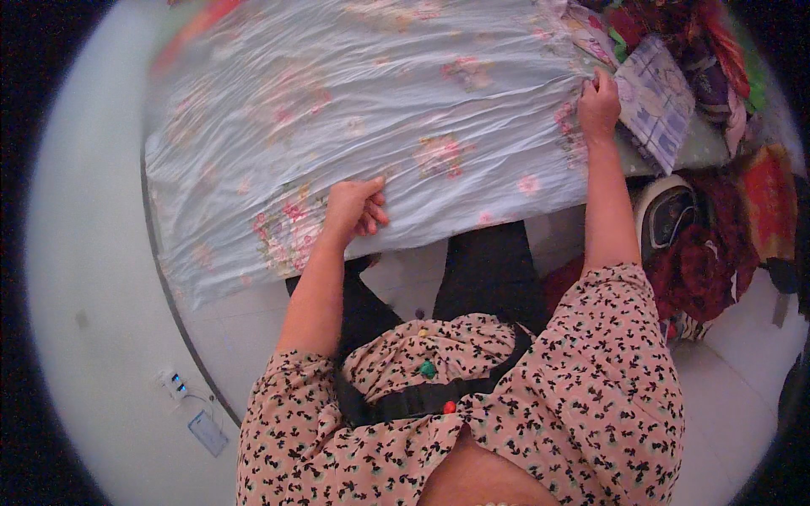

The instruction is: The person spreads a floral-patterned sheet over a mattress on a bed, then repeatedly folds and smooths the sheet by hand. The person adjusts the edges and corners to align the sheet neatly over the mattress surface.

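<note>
A pale blue bed sheet with pink floral bunches (pixel 380 114) is spread before me, full of long creases. Its right edge is pinched in my right hand (pixel 600 107), and folds in the cloth converge at those fingertips. Over the near part of the sheet is my left hand (pixel 355 212), its fingers loosely curled and the thumb lying toward the index finger. Whether it grips any cloth there cannot be made out. The sheet's near edge hangs above my dark-clad legs (pixel 487 272).
Just right of my right hand lies a folded checked cloth (pixel 658 101), with heaped fabrics (pixel 715 57) behind it. A black and white bag or case (pixel 667 215) and dark red cloth (pixel 696 272) are lower right. A pale wall (pixel 88 253) borders the left, with a plugged-in charger (pixel 176 382).
</note>
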The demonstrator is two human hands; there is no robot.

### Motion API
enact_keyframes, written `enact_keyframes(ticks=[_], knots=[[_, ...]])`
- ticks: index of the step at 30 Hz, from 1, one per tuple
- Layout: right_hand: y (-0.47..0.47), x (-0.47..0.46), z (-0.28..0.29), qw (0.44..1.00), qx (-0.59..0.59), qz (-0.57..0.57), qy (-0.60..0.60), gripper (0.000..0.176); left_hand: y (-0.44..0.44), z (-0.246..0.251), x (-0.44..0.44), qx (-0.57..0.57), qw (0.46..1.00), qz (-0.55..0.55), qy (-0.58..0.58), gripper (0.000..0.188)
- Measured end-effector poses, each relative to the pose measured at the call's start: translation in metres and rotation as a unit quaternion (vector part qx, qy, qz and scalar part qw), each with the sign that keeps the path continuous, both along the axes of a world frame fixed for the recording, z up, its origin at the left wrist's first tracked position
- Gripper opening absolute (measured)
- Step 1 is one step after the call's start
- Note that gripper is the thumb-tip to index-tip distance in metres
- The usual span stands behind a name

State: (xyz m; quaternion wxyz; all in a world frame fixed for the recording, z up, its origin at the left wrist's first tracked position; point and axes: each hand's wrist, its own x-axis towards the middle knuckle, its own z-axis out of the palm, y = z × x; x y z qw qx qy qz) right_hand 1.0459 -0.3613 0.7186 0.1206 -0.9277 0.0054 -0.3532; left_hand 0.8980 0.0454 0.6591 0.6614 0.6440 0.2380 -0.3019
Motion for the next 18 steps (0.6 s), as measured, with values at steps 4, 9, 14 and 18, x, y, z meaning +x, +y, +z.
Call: enact_keyframes(ticks=[4, 9, 14, 18], knots=[[0.004, -0.049, 0.024, 0.996, 0.035, 0.086, 0.002, 0.023, -0.002, 0.002, 0.002, 0.023, 1.0, -0.014, 0.007, 0.035], [0.014, -0.114, 0.029, 0.98, 0.187, 0.072, -0.005, 0.021, -0.001, 0.004, 0.001, 0.004, 1.0, -0.004, 0.008, 0.036], [0.016, -0.121, 0.04, 0.983, 0.172, 0.015, -0.069, 0.019, 0.0, 0.0, 0.001, -0.002, 1.0, -0.006, 0.001, 0.036], [0.006, -0.064, 0.036, 0.993, 0.111, 0.008, 0.031, 0.017, 0.001, 0.0, 0.001, 0.002, 1.0, -0.006, 0.008, 0.035]])
